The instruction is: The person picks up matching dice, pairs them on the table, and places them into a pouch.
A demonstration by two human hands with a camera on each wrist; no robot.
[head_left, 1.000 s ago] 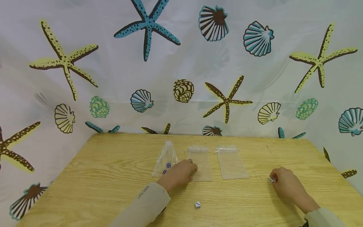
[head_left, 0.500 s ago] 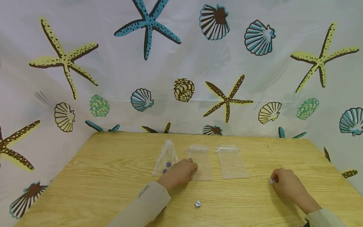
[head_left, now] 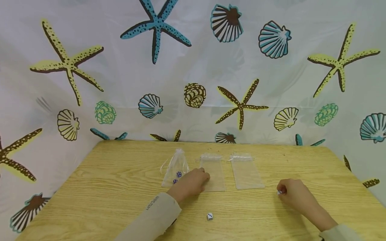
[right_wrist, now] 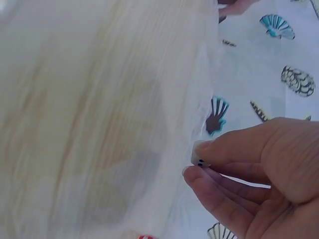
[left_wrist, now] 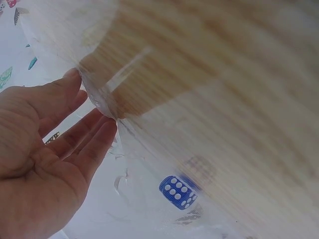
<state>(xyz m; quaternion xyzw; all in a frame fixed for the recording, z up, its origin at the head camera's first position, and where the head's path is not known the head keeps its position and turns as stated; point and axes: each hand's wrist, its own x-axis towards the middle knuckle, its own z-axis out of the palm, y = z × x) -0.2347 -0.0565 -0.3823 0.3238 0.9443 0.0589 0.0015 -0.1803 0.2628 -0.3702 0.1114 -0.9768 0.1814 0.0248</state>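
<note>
My right hand (head_left: 297,197) pinches a white die (right_wrist: 198,155) between thumb and fingers, low over the right part of the table. My left hand (head_left: 188,185) rests at the left side of the middle sheer drawstring bag (head_left: 214,179), its fingers extended and fingertips touching down, thumb apart from them. Clear crinkled material shows between thumb and fingers in the left wrist view. To its left lies a gathered drawstring bag (head_left: 172,167) with blue dice (head_left: 179,174) in it, partly hidden by the hand. Another white die (head_left: 209,216) sits near the front of the table.
A third sheer bag (head_left: 247,174) lies flat, right of the middle one. The wood-grain table (head_left: 120,174) is bordered by a white curtain (head_left: 181,73) printed with starfish and shells, at the back and both sides.
My right hand has shifted a little left along the table with the white die. The left hand, the bags and the loose die have stayed in place.
</note>
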